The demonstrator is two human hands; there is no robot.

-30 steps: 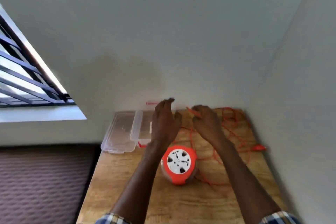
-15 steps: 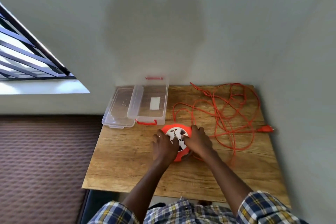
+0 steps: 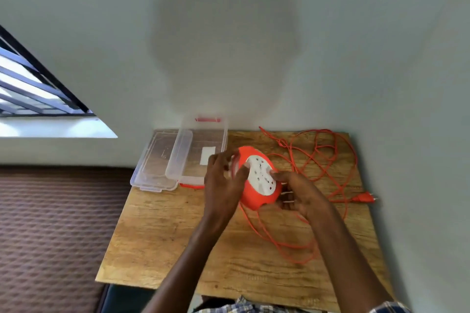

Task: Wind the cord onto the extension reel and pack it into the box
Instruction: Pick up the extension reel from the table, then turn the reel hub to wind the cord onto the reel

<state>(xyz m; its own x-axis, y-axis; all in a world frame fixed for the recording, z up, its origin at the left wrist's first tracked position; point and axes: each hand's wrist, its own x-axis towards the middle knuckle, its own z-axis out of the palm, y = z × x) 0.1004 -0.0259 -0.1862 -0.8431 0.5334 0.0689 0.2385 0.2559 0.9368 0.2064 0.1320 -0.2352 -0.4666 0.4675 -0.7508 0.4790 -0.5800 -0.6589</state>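
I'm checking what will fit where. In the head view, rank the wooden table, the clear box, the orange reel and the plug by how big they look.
Largest to smallest:
1. wooden table
2. clear box
3. orange reel, though it is lifted in both hands nearer the camera, so its gap to the box is unsure
4. plug

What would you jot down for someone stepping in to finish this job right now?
Left hand and right hand both grip the orange extension reel, lifted and tilted over the wooden table.
Orange cord lies loose in a heap on the table's right side, plug by the wall.
Clear plastic box stands open at the back, lid beside it.
Done: reel picked up.
Left: wind all the cord, put the reel in the box.
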